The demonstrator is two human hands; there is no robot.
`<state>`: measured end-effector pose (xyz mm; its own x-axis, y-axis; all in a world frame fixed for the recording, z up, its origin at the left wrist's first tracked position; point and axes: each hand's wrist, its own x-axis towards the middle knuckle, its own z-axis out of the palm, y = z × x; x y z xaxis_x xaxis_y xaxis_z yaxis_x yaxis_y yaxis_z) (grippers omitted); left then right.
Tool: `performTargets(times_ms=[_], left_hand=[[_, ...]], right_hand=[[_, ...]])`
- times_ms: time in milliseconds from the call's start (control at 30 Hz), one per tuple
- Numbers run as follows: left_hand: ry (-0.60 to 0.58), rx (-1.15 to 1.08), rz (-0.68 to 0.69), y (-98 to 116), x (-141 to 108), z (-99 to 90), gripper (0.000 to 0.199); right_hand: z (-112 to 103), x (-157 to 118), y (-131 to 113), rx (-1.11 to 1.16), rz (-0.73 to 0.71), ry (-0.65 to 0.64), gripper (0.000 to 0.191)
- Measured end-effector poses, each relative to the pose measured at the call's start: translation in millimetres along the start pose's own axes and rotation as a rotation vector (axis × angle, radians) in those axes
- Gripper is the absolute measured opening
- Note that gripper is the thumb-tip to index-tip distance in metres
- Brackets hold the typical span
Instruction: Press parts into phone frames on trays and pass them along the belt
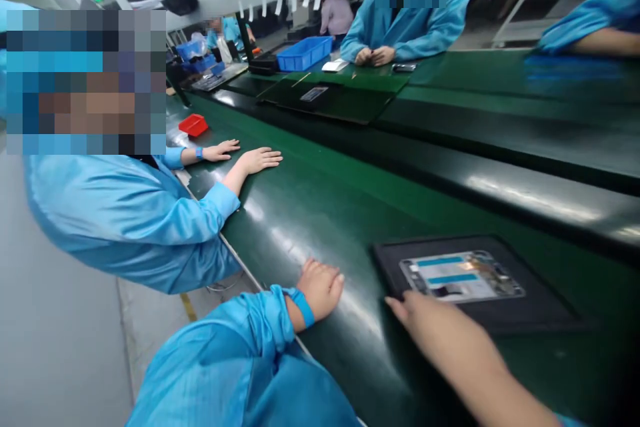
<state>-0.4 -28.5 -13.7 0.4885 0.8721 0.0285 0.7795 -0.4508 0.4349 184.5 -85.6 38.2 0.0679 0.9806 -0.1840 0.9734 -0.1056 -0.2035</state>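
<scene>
On the green bench lies a flat black tray carrying an opened phone-like device with a silver frame, two blue strips and small inner parts. My right hand is at the tray's near left edge, its fingers closed on the rim, partly hidden by the back of the hand. My left hand, with a blue band at the wrist, rests on the bench near its edge, left of the tray. Its fingers are curled together and nothing shows in them.
At the left, a person in blue rests both hands on the bench, near a red bin. Across stands another person beside a blue bin. A dark panel with a small device lies mid-bench; a beam hangs overhead.
</scene>
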Motion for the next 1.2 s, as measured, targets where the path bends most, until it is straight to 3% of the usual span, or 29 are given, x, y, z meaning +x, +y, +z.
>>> performTargets(times_ms=[100, 200, 300, 367, 467, 633, 733, 800, 900, 1000, 1200], left_hand=[[0.03, -0.071, -0.084, -1.4, -5.7, -5.7, 0.034], [0.048, 0.038, -0.17, -7.5, -9.8, -10.9, 0.038], [-0.002, 0.12, -0.122, -16.0, -8.1, -16.6, 0.036], [-0.036, 0.117, -0.102, -21.6, -2.5, -19.6, 0.035], [-0.095, 0.082, -0.102, -30.3, 14.3, -18.8, 0.038], [-0.02, 0.114, -0.066, -33.6, 38.9, -17.5, 0.037], [0.044, 0.108, 0.102, -30.1, 28.0, -27.5, 0.037], [0.033, 0.109, 0.241, -27.8, 11.5, -32.8, 0.036], [-0.013, 0.145, 0.385, -24.3, -18.6, -31.4, 0.032], [0.047, 0.186, 0.481, -18.2, -46.0, -21.1, 0.027], [0.121, 0.129, 0.611, -4.5, -65.0, -6.7, 0.024]], right_hand=[[23.4, -13.7, -62.1, 0.019, -0.212, -0.133, 0.028], [37.6, -20.2, -90.5, 0.1, -0.341, -0.083, 0.026], [45.0, -28.4, -70.0, 0.101, -0.317, 0.084, 0.025], [47.3, -38.2, -44.0, 0.042, -0.18, 0.17, 0.028], [48.3, -56.6, -17.4, -0.004, 0.028, 0.192, 0.03], [51.5, -68.1, -17.6, 0.187, 0.204, 0.213, 0.029], [49.3, -71.8, -23.4, 0.33, 0.278, 0.235, 0.032], [46.2, -76.5, -27.5, 0.39, 0.254, 0.216, 0.033], [43.3, -81.8, -37.6, 0.41, 0.095, 0.133, 0.034], [45.9, -80.6, -51.5, 0.354, -0.014, 0.025, 0.04], [46.6, -69.8, -58.7, 0.4, 0.016, -0.097, 0.032]])
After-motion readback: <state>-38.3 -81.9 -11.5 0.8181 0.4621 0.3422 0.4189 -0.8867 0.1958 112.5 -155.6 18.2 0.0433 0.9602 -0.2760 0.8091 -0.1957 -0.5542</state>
